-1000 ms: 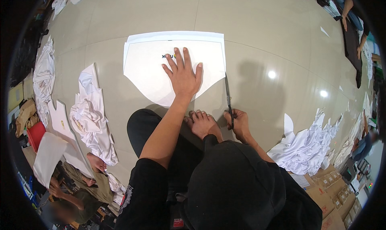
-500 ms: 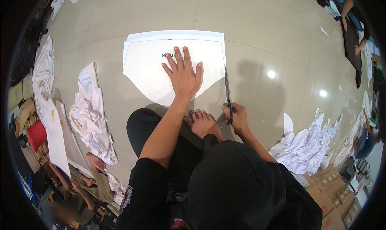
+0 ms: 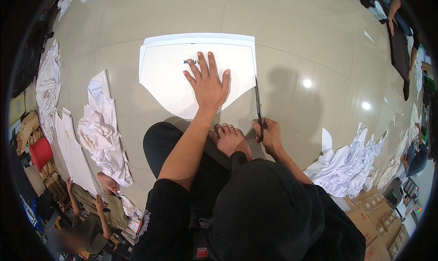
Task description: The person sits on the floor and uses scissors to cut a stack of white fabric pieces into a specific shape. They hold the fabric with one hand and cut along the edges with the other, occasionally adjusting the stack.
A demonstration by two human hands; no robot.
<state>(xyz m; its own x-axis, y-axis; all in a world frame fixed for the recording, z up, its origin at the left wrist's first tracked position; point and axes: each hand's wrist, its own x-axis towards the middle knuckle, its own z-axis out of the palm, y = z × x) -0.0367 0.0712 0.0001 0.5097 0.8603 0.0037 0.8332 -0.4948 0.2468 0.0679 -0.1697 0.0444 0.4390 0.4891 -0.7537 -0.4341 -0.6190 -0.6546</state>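
On the tiled floor in front of me lies a white sleeve-shaped piece with a curved near edge and small printed lettering. It seems layered, as a strip of white shows past its far edge. My left hand presses flat on it, fingers spread. In my right hand is a pair of dark scissors, gripped by the handles. Their blades point away from me, and the tips meet the right edge of the white piece. How far the blades are parted is hard to make out.
My bare foot rests just short of the white piece. A heap of white scraps lies at right, beside cardboard boxes. White fabric is piled at left, where another person sits near a red bucket.
My hands, the scissors and the white piece have hardly shifted. At left, the other person's arms have moved, and the white cloth they were handling is now lower and flatter on the floor.
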